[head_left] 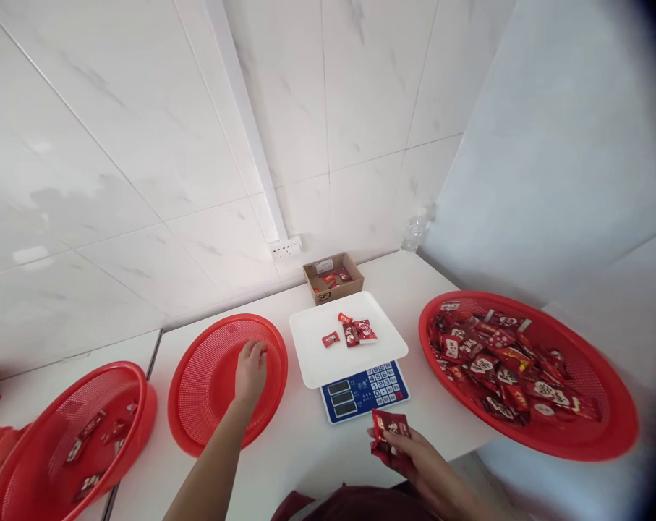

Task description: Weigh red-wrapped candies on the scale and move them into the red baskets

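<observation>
My left hand (252, 370) is over the middle red basket (194, 420), its fingers curled together. What they hold, if anything, is hidden apart from a bit of red at the fingertips. In front of the scale, my right hand (414, 456) grips red snack packets (391, 427) between thumb and fingers; how many is unclear. On the white tray of the digital scale (317, 362) lie several small red packets (360, 332). To the right, a large red basket (615, 427) holds a heap of similar red wrapped packets (512, 369).
A small cardboard box (333, 291) with red packets stands behind the scale. At far left is another red basket (143, 405) with several packets inside. A clear plastic bottle (414, 231) stands in the back corner, and a power socket (286, 248) is on the tiled wall.
</observation>
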{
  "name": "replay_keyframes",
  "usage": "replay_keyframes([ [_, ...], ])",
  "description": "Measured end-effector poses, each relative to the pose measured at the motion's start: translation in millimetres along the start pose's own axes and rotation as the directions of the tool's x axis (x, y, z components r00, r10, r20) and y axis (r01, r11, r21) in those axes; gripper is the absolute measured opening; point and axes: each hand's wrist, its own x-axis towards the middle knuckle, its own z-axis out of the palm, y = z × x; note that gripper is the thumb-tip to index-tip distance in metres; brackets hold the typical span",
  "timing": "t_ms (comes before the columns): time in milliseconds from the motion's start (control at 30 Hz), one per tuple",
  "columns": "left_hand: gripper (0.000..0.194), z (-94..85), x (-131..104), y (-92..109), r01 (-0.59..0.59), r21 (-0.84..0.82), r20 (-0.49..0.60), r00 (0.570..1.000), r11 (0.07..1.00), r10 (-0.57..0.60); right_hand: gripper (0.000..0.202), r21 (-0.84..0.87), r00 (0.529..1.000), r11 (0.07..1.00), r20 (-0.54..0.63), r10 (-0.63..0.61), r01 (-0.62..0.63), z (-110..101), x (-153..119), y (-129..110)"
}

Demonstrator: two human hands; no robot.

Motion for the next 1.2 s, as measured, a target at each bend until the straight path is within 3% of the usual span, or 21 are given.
replay_keyframes([
  [100, 0.033, 17.7, 0.2, 16.7, -0.100, 0.067, 0.088, 0.992, 0.993, 0.094, 0.028, 0.077, 1.000, 0.997, -0.017, 0.009, -0.007, 3.8, 1.1, -14.2],
  [200, 0.035, 48.2, 10.2, 54.1, -0.243, -0.026, 0.290, 0.926, 0.970, 0.240, 0.028, 0.078, 1.000, 0.997, -0.014, 0.011, -0.010, 7.6, 2.3, -21.1],
  [333, 0.038, 85.9, 25.7, 95.8, -0.318, -0.098, 0.379, 0.865, 0.943, 0.331, 0.028, 0.024, 1.000, 1.000, -0.006, 0.014, -0.014, 8.9, 2.7, -16.6],
  [433, 0.039, 97.2, 31.3, 102.3, -0.320, -0.117, 0.409, 0.847, 0.940, 0.340, 0.029, -0.014, 1.000, 1.000, -0.004, 0.002, -0.002, 5.9, 2.2, -9.2],
  [533, 0.035, 86.1, 31.0, 86.9, -0.267, -0.101, 0.369, 0.885, 0.958, 0.285, 0.031, -0.022, 1.000, 1.000, -0.006, 0.000, 0.000, 2.0, 2.5, -4.5],
  [667, 0.030, 43.6, 25.2, 42.6, -0.129, -0.043, 0.217, 0.967, 0.991, 0.136, 0.030, -0.016, 1.000, 1.000, -0.005, 0.025, -0.025, 0.2, 5.9, -4.2],
  [767, 0.032, 15.4, 20.3, 10.4, -0.011, 0.038, 0.087, 0.996, 0.999, 0.008, 0.027, -0.016, 0.999, 0.999, 0.019, 0.034, -0.033, 2.0, 10.4, -5.0],
  [867, 0.030, 14.5, 17.3, 4.3, 0.010, 0.119, -0.008, 1.000, 0.993, -0.010, 0.028, -0.014, 0.998, 0.998, 0.021, 0.058, -0.058, 4.4, 15.5, -4.9],
  [933, 0.032, 31.8, 17.6, 20.6, -0.081, 0.076, 0.061, 0.995, 0.994, 0.077, 0.028, -0.018, 0.997, 0.997, 0.021, 0.070, -0.069, 5.1, 18.6, -4.6],
  [1000, 0.039, 57.9, 20.3, 49.9, -0.164, 0.029, 0.149, 0.976, 0.986, 0.158, 0.028, -0.029, 0.997, 0.997, 0.016, 0.076, -0.076, 4.5, 21.2, -4.8],
  [1100, 0.057, 98.2, 29.6, 101.8, -0.321, -0.080, 0.359, 0.874, 0.944, 0.328, 0.030, -0.036, 0.997, 0.997, 0.000, 0.071, -0.071, 1.6, 23.2, -6.4],
  [1200, 0.067, 126.7, 42.1, 141.1, -0.343, -0.077, 0.463, 0.820, 0.936, 0.338, 0.032, -0.014, 0.998, 0.998, -0.016, 0.061, -0.061, -3.0, 23.1, -8.0],
])
